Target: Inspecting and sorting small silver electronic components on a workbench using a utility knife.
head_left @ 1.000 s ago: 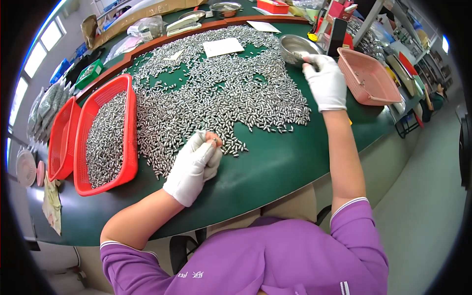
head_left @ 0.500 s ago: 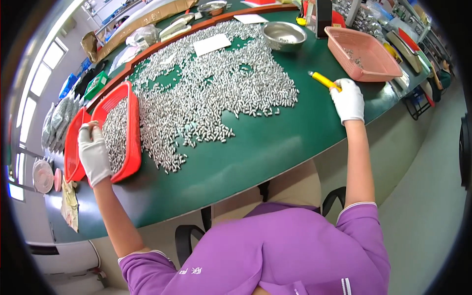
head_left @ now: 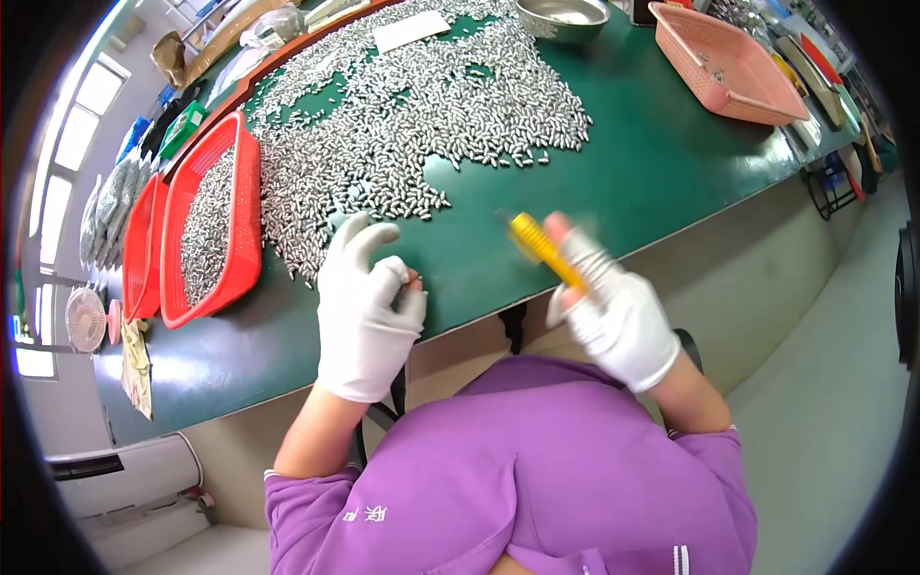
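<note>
Over the table's near edge, my left hand (head_left: 368, 316), in a white glove, has thumb and forefinger pinched together and the other fingers raised. What lies in the pinch is too small to make out. My right hand (head_left: 618, 321), also gloved, is blurred by motion and grips a yellow-handled tool (head_left: 544, 251) that points up and left. The tool's tip is smeared. Beyond my hands spreads a wide layer of small silvery metal pieces (head_left: 412, 125). More of these pieces fill a red plastic basket (head_left: 247, 216) left of my left hand.
A second red basket (head_left: 141, 254) touches the filled one on its left. At the far right of the green table (head_left: 460, 278) stands a pink basket (head_left: 733, 103) with a few pieces in it. A metal bowl (head_left: 565, 21) and a white card (head_left: 410, 32) lie further back.
My left hand has left the red baskets and come right, to the near table edge, now pinching. My right hand has moved left and nearer with the yellow-handled tool. The view has shifted slightly.
</note>
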A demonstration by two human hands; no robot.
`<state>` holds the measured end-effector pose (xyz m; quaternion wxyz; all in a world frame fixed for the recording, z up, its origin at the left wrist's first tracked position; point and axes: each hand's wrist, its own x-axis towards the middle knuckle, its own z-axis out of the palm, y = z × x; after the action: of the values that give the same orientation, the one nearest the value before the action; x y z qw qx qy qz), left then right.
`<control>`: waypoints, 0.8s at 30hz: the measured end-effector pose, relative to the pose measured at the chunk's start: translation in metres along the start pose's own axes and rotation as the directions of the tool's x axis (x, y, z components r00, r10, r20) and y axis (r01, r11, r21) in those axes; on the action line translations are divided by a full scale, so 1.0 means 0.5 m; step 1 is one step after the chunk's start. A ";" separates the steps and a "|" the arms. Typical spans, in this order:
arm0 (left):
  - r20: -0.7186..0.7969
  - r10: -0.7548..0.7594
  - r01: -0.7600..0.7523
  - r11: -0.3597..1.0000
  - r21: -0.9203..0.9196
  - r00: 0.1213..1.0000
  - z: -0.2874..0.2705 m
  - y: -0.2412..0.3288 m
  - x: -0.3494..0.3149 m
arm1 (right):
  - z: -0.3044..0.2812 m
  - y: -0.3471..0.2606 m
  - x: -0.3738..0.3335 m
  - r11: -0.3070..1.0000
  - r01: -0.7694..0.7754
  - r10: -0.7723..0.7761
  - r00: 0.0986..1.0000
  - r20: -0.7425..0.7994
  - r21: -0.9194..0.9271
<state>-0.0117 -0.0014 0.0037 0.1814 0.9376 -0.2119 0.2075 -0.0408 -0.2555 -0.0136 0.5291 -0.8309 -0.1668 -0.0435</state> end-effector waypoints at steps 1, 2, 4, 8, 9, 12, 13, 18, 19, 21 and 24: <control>0.007 -0.023 0.022 1.000 0.009 1.000 0.014 0.002 -0.006 | 0.011 -0.020 -0.006 0.988 -0.036 0.053 0.992 0.112 -0.148; 0.012 -0.037 0.037 0.999 0.016 0.999 0.022 0.005 -0.006 | 0.020 -0.038 -0.011 0.984 -0.038 0.066 0.985 0.157 -0.177; 0.014 -0.039 0.039 0.999 -0.001 0.999 0.028 0.006 -0.006 | 0.032 -0.039 -0.011 0.928 0.077 0.005 0.976 0.218 -0.365; 0.031 -0.053 0.053 0.999 0.000 0.998 0.024 0.011 0.000 | 0.043 -0.039 -0.010 0.915 0.062 0.024 0.978 0.208 -0.398; 0.033 -0.089 0.090 0.995 -0.051 0.996 0.024 0.013 0.001 | 0.043 -0.041 -0.009 0.917 0.058 0.026 0.978 0.206 -0.394; 0.037 -0.062 0.065 0.994 -0.088 0.997 0.028 0.004 -0.001 | 0.048 -0.049 -0.008 0.913 0.048 0.057 0.968 0.244 -0.406; 0.038 0.003 0.000 0.997 -0.081 0.999 0.031 0.000 0.000 | 0.050 -0.049 -0.008 0.911 0.057 0.044 0.972 0.233 -0.410; 0.043 0.007 -0.003 0.996 -0.090 0.999 0.035 -0.004 0.007 | 0.050 -0.054 -0.008 0.901 0.054 0.046 0.975 0.219 -0.431; 0.037 -0.009 0.013 0.995 -0.103 0.999 0.036 -0.005 0.006 | 0.051 -0.054 -0.009 0.897 0.059 0.043 0.975 0.219 -0.438; 0.035 -0.023 0.027 0.993 -0.116 0.999 0.037 -0.005 0.006 | 0.053 -0.055 -0.009 0.894 0.061 0.042 0.975 0.218 -0.444; 0.017 -0.043 0.045 0.991 -0.126 0.999 0.038 -0.001 0.006 | 0.060 -0.056 -0.008 0.888 0.083 0.018 0.976 0.215 -0.452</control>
<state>-0.0030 -0.0103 -0.0112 0.2434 0.9302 -0.2052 0.1829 -0.0566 -0.2190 -0.0035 0.2963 -0.9290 -0.2216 -0.0013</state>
